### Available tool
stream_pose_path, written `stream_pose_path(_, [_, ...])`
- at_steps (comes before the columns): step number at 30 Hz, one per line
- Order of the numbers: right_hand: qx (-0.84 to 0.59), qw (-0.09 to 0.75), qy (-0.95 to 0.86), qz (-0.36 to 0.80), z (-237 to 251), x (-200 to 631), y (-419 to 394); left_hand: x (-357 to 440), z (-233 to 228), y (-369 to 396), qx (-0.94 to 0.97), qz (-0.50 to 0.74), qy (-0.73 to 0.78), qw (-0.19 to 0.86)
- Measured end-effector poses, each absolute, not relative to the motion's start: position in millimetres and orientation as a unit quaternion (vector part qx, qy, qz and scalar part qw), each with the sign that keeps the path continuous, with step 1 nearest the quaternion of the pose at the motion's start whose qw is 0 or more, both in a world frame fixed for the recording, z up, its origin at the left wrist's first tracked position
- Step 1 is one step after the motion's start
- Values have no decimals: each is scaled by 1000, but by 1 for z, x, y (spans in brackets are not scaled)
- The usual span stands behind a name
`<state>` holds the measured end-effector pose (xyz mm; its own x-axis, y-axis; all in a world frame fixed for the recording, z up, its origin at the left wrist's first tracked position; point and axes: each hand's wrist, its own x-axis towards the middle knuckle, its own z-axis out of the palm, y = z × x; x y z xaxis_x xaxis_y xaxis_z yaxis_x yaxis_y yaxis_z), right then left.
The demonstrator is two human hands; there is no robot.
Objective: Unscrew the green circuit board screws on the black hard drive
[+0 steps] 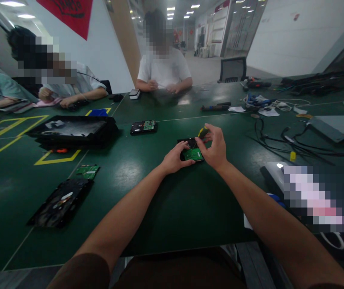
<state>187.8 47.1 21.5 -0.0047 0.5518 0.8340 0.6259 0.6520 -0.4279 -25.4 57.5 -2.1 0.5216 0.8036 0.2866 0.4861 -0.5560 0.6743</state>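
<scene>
The right hand has its fingers clenched around a yellow-and-black screwdriver handle, held over a small black hard drive with a green circuit board. The left hand grips the drive's near-left edge, thumb on the board, pinning it to the dark green bench in front of the person. Farther left lie a loose green circuit board, an opened black drive casing and a black tray. Another black drive sits beyond. Black cables sprawl to the right. Three people sit at the far side.
</scene>
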Motion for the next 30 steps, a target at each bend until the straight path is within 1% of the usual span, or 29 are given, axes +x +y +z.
stream_pose_path(7, [-409,572,-710,-35,23,188,46,-25,-3,58,830,302,385,269])
stream_pose_path(13, [-403,579,-706,-61,26,188,45,-24,-4,58,826,306,385,277])
stream_pose_path(17, [-409,569,-712,-50,25,187,45,-24,-3,58,826,308,380,282])
stream_pose_path(30, [-405,572,-712,-44,28,187,42,-25,0,57,826,304,379,286])
